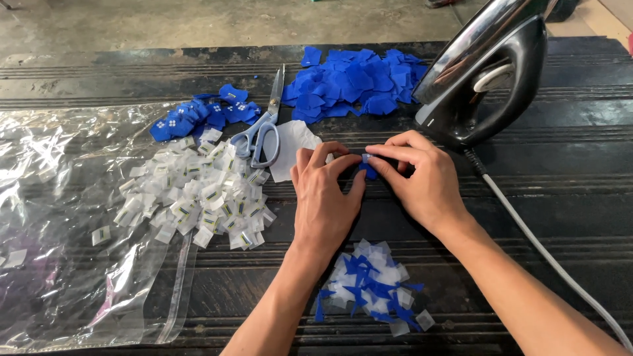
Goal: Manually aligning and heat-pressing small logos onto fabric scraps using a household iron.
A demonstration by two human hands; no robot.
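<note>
Glossy iron (pixel 484 79) (matt blue cloth (pixel 367 170))

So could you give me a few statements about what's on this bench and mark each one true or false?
1. Both hands, left hand and right hand, pinch one small blue piece between them. True.
2. The scissors lie shut beside the pile of white tags. True.
3. The iron lies flat on its soleplate. False: it stands tipped up on its heel.
4. The big heap of blue pieces sits inside the clear plastic bag. False: it lies on the bare dark bench, beside the iron.
</note>
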